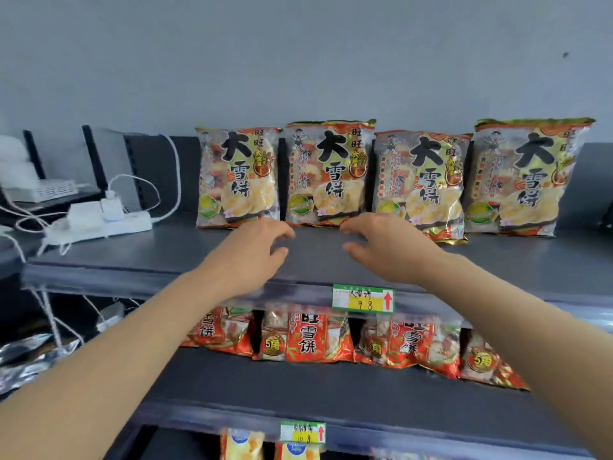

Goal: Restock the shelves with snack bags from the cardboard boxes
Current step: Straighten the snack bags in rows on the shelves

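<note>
Four 大雪饼 bags (326,174) upright, tag (363,298) "98" — left hand (255,250), right hand (388,247) relaxed, empty

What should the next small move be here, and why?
Probably the right hand shifts right and nudges the third bag from the left back into line. Its crumpled bottom edge sits forward of the row on the top shelf. Both hands are open and hold nothing, and the left hand hovers over the shelf too.
</note>
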Available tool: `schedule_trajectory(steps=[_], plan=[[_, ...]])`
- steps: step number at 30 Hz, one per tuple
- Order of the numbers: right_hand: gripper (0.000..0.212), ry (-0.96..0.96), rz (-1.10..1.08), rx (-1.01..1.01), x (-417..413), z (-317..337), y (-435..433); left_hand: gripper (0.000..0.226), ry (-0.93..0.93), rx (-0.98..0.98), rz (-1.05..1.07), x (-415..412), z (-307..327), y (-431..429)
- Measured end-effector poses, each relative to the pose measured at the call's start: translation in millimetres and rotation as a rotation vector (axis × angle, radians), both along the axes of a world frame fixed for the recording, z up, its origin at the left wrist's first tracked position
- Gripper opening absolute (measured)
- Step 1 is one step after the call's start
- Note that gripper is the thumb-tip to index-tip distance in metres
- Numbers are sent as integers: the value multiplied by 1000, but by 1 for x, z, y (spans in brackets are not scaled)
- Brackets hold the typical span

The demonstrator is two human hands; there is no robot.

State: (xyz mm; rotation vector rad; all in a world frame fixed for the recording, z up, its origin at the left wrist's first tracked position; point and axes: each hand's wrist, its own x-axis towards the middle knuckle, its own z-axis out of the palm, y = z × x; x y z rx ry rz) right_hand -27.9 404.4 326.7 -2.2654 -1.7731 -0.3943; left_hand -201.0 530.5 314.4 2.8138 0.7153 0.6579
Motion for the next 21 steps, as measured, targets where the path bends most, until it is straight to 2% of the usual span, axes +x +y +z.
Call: schedule_trajectory(steps=[5, 17, 21], plan=[[46, 2, -83, -115, 13, 2, 43, 34, 93, -42, 84, 2, 1, 57], [59, 171, -277, -224, 36, -26, 128, 52, 237, -88, 48, 43, -26, 186], [60, 98, -347, -208, 41, -29, 152, 54, 220, -144, 80, 55, -39, 218]])
